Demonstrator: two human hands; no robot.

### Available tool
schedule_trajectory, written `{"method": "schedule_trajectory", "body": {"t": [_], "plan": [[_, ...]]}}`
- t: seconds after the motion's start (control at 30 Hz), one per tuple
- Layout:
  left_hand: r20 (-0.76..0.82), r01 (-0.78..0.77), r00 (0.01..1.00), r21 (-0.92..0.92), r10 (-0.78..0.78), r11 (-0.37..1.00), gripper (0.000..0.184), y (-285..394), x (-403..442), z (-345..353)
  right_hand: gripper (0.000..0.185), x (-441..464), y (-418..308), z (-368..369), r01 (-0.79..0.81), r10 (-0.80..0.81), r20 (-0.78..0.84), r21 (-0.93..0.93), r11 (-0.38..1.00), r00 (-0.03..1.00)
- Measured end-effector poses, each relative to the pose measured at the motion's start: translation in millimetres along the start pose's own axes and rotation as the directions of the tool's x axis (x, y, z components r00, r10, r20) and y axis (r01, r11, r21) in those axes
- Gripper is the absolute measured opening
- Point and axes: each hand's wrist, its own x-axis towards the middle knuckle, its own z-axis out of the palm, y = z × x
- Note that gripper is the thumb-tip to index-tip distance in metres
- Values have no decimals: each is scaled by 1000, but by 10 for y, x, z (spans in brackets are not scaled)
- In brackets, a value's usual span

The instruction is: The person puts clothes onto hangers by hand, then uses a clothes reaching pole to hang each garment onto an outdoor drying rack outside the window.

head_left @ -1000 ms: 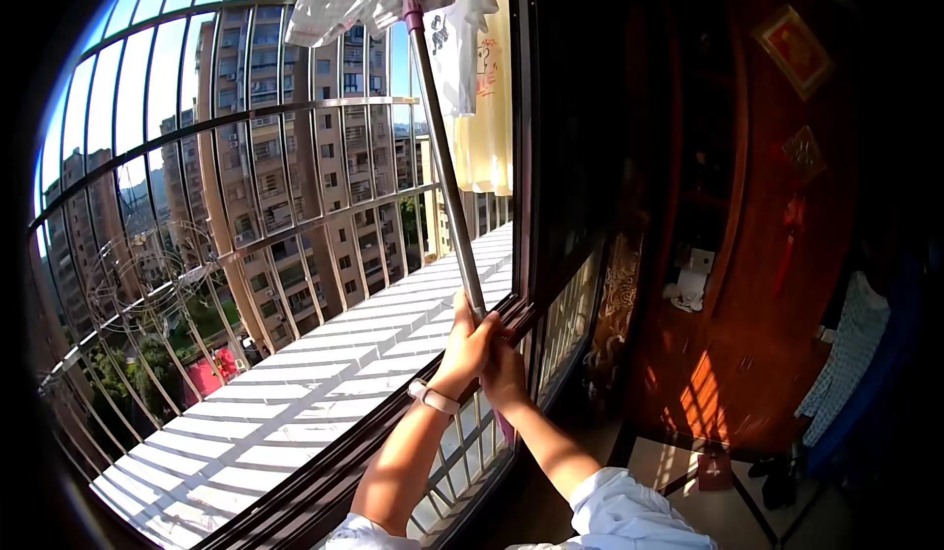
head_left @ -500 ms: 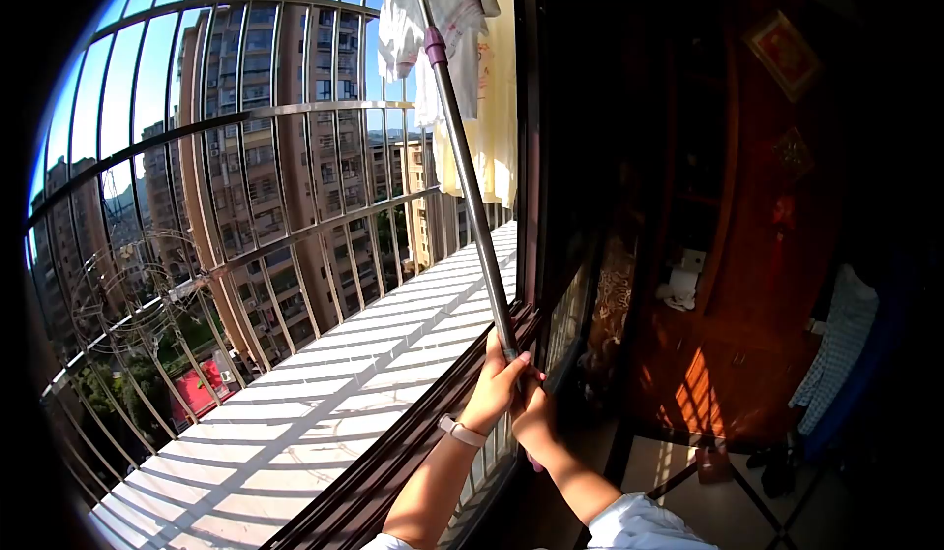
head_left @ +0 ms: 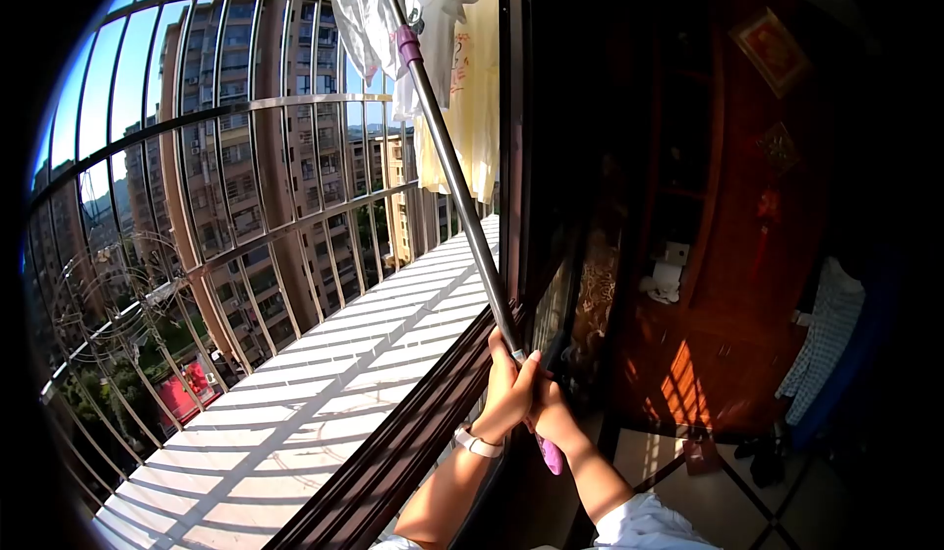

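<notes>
A long grey metal clothes pole with a purple collar and a pink end grip slants from my hands up to the laundry at the top. My left hand, a watch on its wrist, is closed around the lower shaft. Just beside and below it, my right hand is closed on the same pole, above the pink grip. White garments hang around the pole's upper part, and its top end lies beyond the view. A pale yellow cloth with red print hangs behind them.
Metal window bars enclose a white sunlit ledge on the left. A dark window frame runs beneath my left arm. To the right stand a brown cabinet and a checked shirt. Buildings rise outside.
The pole's upper part and the white garments have shifted left in the view. My hands sit slightly lower and further right, still on the pole, and more of the pink grip shows.
</notes>
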Motion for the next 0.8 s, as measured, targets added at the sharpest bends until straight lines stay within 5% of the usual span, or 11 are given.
{"method": "schedule_trajectory", "body": {"t": [0.07,0.13,0.27,0.3,0.47,0.53,0.77,0.8], "plan": [[3,13,1000,-7,-13,1000,51,-27,33,-20,26,52,-89,9,18,-18,27,-3,1000,999],[-58,-160,982,236,178,959,48,-196,106,-67,21,90,-41,8,-70,71,26,-42,997,997],[-96,-96,987,319,133,943,48,-288,-71,-160,12,-81,94,71,-166,166,-10,-23,986,986],[-79,82,994,135,-72,987,42,-249,-149,-182,7,-157,203,-3,-320,326,17,-155,935,945],[0,24,1000,-18,-24,1000,31,-279,-214,-373,22,-987,886,-213,-410,403,100,54,911,910],[32,-56,997,-251,67,966,32,-141,-199,-331,19,-1437,1218,-296,-475,476,67,-36,879,877],[90,-4,996,-215,24,977,22,-20,-80,-182,21,-2130,1646,-289,-541,550,-15,157,826,835],[74,-13,997,-186,28,982,20,-58,13,-141,22,-2060,1746,-385,-533,534,-27,-122,837,845]]}}
